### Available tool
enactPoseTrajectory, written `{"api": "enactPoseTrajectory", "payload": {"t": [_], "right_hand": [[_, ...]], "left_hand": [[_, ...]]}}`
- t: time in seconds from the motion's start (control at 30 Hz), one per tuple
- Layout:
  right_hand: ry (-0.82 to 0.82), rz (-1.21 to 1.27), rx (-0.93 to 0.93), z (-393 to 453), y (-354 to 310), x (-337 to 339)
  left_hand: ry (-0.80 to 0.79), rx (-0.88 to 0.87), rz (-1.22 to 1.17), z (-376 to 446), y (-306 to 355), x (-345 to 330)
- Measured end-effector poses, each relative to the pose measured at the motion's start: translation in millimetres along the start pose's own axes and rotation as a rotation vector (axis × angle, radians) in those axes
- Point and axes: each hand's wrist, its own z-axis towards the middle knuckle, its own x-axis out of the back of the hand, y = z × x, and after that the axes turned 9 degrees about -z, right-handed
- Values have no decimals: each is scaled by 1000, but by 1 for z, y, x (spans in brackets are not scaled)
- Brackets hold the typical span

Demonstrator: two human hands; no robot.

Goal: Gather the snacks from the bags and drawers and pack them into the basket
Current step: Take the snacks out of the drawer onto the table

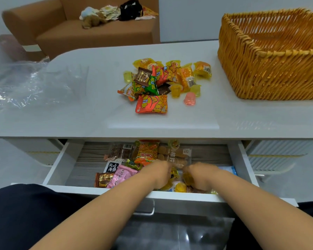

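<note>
Nearest the camera, two bare forearms reach forward over dark-clothed knees into an open white drawer point(61, 165) pulled out from under the surface. The left hand point(158, 175) and the right hand point(200, 175) sit close together among the snacks at the drawer's front right, backs up and fingers curled down into a cluster of yellow jelly cups point(181, 186); both look closed around small pieces there, but the fingertips are hidden, so exactly what each grips cannot be told. To the left of the hands in the drawer lie a pink packet point(124, 175), a brown chocolate packet point(103, 179) and a black-and-white seaweed packet point(113, 166); behind them lie an orange noodle-snack bag point(146, 153), a clear pack of brown biscuits point(120, 151) and a clear pack of round crackers point(175, 156). Beyond the drawer, on the white surface point(79, 120), a pile of snacks point(163, 82) lies near the middle: red-orange crisp bags, green and brown wrappers, and yellow, orange and pink jelly cups. A crumpled clear plastic bag point(25, 85) lies at the surface's left end. The woven wicker basket point(271, 69) stands at the far right, apart from the pile. Farther back, a brown sofa point(76, 33) holds a black bag point(130, 9) and loose items.
</note>
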Motion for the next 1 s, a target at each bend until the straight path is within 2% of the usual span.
{"api": "enactPoseTrajectory", "payload": {"t": [0.1,0.17,0.27,0.37,0.43,0.53,0.6,0.67,0.73,1.0], "right_hand": [[13,-43,11,-15,1,24],[31,50,31,-28,5,49],[175,233,114,-54,13,91],[258,605,197,-67,19,117],[318,887,185,-59,23,119],[520,1183,52,-30,21,114],[698,1310,10,-9,15,110],[862,1329,0,7,9,110],[945,1280,-7,20,8,115],[1070,1143,-190,69,22,137]], "left_hand": [[43,-38,-42,-12,-5,9],[107,-70,-55,-25,-11,20],[225,-109,-143,-51,-18,49],[387,-183,-254,-77,-15,78],[525,-258,-351,-86,-12,88],[773,-357,-453,-83,-10,96],[891,-357,-522,-69,-14,101],[973,-315,-531,-52,-18,106],[1020,-301,-488,-36,-20,114],[1054,-314,-194,42,-7,189]]}}
